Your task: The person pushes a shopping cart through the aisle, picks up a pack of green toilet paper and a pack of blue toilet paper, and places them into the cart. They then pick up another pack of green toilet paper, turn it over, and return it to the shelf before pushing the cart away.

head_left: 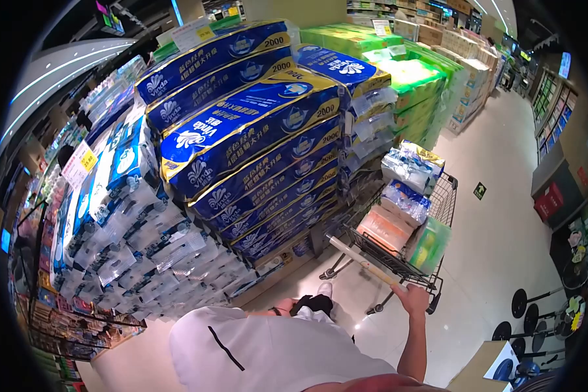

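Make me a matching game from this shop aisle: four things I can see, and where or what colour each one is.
Things:
1. Vinda tissue packs
2. shopping cart
3. price sign
4. right hand

Descriptions:
a. on the cart handle
b. yellow, by the left shelves
c. dark blue with gold edges, in a tall stack
d. on the aisle floor, loaded with wrapped packs

Pairs: 1-c, 2-d, 3-b, 4-a

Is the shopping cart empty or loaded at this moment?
Loaded: several wrapped packs fill the cart; the right hand grips its handle.
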